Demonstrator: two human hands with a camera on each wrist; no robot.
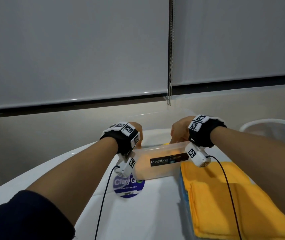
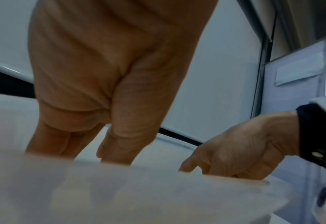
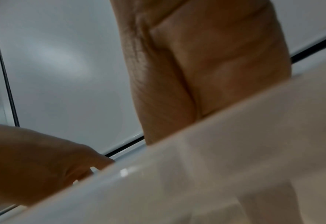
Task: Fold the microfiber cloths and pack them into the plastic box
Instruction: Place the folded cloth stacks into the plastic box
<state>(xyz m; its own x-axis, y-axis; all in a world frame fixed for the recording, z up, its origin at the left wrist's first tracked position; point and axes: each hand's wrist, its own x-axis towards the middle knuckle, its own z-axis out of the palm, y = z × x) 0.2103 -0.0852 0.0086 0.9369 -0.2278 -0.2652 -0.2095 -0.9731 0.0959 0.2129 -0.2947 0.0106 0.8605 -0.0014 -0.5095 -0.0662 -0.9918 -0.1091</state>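
- Microfiber cloths [image 1: 225, 196] are lying folded in a yellow stack at the lower right of the head frame, on the white table [image 1: 147, 213], with a blue edge peeking out along the stack's left side.
- We are seeing the plastic box [image 1: 157, 163] sitting at the centre of the head frame, just left of the stack, its translucent wall carrying a black "Megabox" label [image 1: 168, 160].
- An orange-yellow glow is showing through the wall, and a small bit of yellow is poking above the rim near our right fingers.
- Our left hand [image 1: 135, 134] is reaching down at the box's left end, fingers pointing downward past the rim; in the left wrist view the left hand [image 2: 108, 78] is hanging with fingers straight, tips dipping behind the blurred wall.
- Our right hand [image 1: 179, 130] is reaching down at the box's right end; in the left wrist view it [image 2: 240, 148] is showing loosely curled fingers with one fingertip meeting the rim.
- We cannot tell whether either hand is gripping cloth inside, as the wall is hiding the fingertips.
- A round blue sticker [image 1: 129, 186] is lying on the table at the box's lower left corner.
- Grey roller blinds [image 1: 68, 49] are filling the upper half of the head frame, and a white chair [image 1: 268, 127] is standing at the right edge.
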